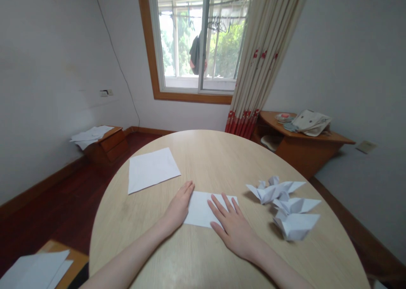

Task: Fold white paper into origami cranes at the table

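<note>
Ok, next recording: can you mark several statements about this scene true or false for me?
1. The right hand lies with fingers spread on the near sheet. True.
2. The left hand holds a pen. False: it rests at the left edge of the near sheet.
3. The folded paper shapes are on the right side of the table. True.
4. The far sheet lies on the floor. False: it lies on the left side of the table.
5. The curtain hangs at the right of the window. True.

The left hand (178,206) and right hand (235,230) are bare, with slender fingers (218,205) and slim, uncovered forearms (135,254).
</note>
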{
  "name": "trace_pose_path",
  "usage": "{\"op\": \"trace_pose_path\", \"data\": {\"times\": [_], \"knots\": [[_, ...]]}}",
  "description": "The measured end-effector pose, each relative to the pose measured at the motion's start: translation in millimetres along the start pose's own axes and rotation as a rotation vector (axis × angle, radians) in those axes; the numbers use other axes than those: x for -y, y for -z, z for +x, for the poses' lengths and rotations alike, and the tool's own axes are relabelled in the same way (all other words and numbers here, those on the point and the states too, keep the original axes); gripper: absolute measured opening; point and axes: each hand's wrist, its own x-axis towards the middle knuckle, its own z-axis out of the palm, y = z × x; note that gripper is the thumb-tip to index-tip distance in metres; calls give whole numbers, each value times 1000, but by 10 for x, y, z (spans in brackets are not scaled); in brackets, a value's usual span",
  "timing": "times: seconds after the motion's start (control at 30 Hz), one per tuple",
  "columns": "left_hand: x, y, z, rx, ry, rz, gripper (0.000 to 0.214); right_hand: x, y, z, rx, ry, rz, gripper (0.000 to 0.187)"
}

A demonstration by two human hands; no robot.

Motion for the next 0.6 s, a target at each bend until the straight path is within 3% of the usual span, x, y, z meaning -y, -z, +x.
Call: {"op": "trace_pose_path", "data": {"times": [0.1, 0.27, 0.6], "knots": [[-36, 17, 5, 42, 12, 89, 73, 0, -5, -6, -13, -26, 4, 54], [-133, 32, -4, 58, -22, 189, 47, 13, 4, 2, 34, -72, -3, 54], [-292, 151, -7, 201, 11, 352, 53, -51, -116, -10, -16, -110, -31, 68]]}}
